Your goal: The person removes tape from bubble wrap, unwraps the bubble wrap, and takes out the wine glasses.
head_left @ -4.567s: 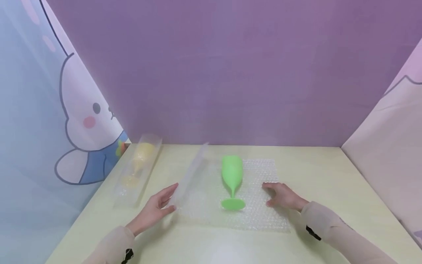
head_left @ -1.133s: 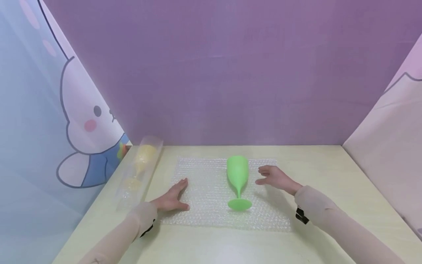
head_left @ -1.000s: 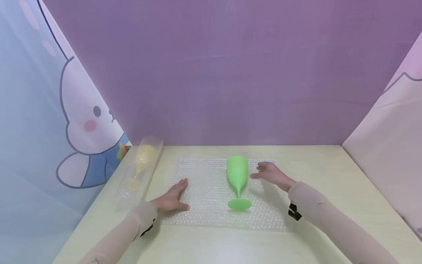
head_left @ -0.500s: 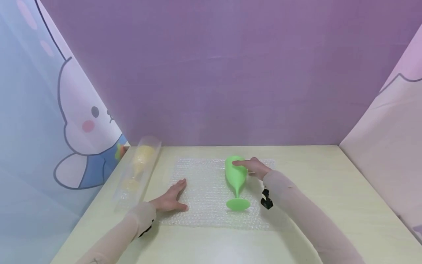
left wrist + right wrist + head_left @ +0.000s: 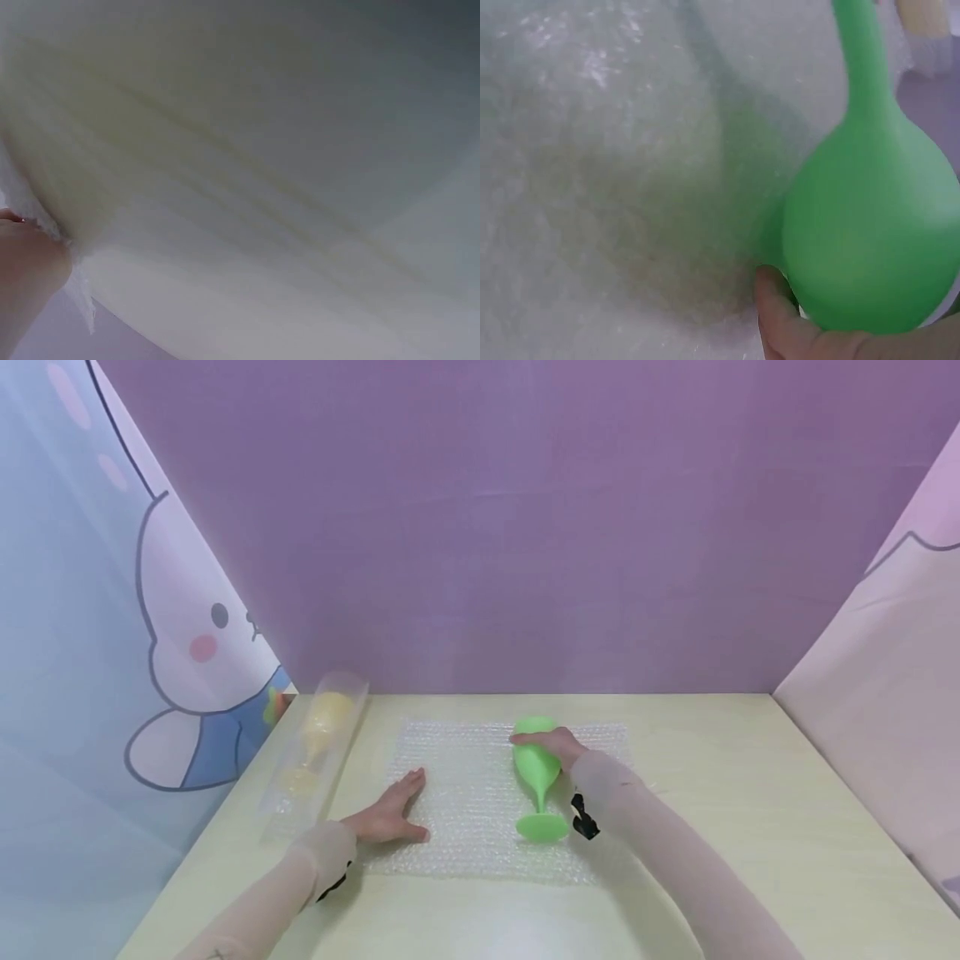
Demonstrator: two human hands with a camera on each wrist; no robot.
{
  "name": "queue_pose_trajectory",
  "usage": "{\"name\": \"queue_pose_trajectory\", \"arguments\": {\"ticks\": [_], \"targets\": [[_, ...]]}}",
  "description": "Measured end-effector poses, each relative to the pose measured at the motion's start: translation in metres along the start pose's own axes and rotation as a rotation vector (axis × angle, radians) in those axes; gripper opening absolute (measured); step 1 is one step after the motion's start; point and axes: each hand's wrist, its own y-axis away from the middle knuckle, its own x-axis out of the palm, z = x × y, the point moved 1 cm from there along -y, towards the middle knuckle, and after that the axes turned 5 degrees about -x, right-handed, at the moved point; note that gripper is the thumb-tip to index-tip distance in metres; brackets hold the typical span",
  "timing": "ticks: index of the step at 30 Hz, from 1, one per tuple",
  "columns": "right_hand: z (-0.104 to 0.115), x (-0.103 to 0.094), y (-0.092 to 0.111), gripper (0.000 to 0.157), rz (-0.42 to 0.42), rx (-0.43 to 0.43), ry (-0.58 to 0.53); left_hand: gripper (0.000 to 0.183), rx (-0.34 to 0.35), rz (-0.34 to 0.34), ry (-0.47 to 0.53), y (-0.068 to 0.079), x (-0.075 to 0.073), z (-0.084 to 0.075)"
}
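A bright green goblet (image 5: 542, 777) lies on its side on a flat sheet of bubble wrap (image 5: 472, 827), its foot toward me. My right hand (image 5: 551, 743) grips the bowl near its rim; the right wrist view shows the thumb (image 5: 776, 304) against one side of the bowl (image 5: 870, 225). With fingers spread, my left hand (image 5: 390, 812) rests on the left part of the sheet and holds nothing. The left wrist view is mostly pale table, with part of that hand (image 5: 34, 274) beside the wrap's edge (image 5: 79, 289).
Left of the sheet, near the table's back corner, lies a yellow goblet (image 5: 322, 727) rolled in bubble wrap. The pale table (image 5: 750, 818) ends at a purple backdrop (image 5: 480, 527). Printed cloth (image 5: 187, 652) hangs along the left side.
The sheet's left part, earlier lifted in my left hand, now lies flat under that hand. My right hand has moved left from the wrap beside the green goblet onto its bowl.
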Motion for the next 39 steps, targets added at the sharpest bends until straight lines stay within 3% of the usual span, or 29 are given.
{"name": "queue_pose_trajectory", "arguments": {"ticks": [6, 14, 30, 39], "targets": [[0.001, 0.006, 0.001, 0.089, -0.043, -0.005, 0.041, 0.101, 0.003, 0.002, 0.007, -0.001, 0.001, 0.001], [0.004, 0.003, 0.004, 0.082, -0.007, -0.003, 0.032, 0.101, -0.003, 0.000, 0.001, -0.001, 0.002, 0.002], [-0.003, -0.004, 0.001, 0.089, 0.005, 0.007, -0.019, 0.102, -0.031, 0.002, -0.012, 0.000, 0.000, -0.003], [-0.002, -0.012, -0.001, 0.084, 0.076, 0.000, -0.064, 0.101, -0.031, -0.001, -0.015, 0.000, 0.001, -0.004]]}}
